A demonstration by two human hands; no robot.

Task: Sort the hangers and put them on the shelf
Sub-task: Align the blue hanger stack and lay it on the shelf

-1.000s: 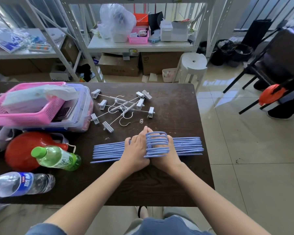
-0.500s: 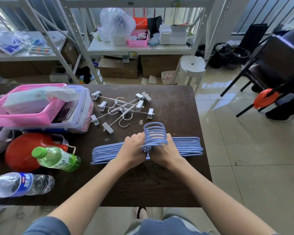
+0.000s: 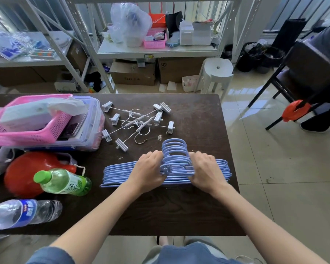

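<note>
A stack of several blue hangers (image 3: 176, 162) lies on the dark wooden table (image 3: 179, 210), with the hooks bunched together and pointing away from me. My left hand (image 3: 149, 171) grips the stack just left of the hooks. My right hand (image 3: 206, 172) grips it just right of them. Several white clip hangers (image 3: 139, 123) lie tangled in a loose pile further back on the table. Behind the table stands a white metal shelf (image 3: 156, 52).
At the left are a pink basket (image 3: 29, 126) on a clear storage box (image 3: 91, 130), a red jug (image 3: 25, 172), a green bottle (image 3: 63, 182) and a water bottle (image 3: 25, 210). The shelf holds a plastic bag (image 3: 130, 21) and boxes. A white stool (image 3: 216, 75) stands beyond the table.
My hands have moved apart to either side of the hooks. The bunched hooks have tipped up and away from me instead of lying flat under my fingers.
</note>
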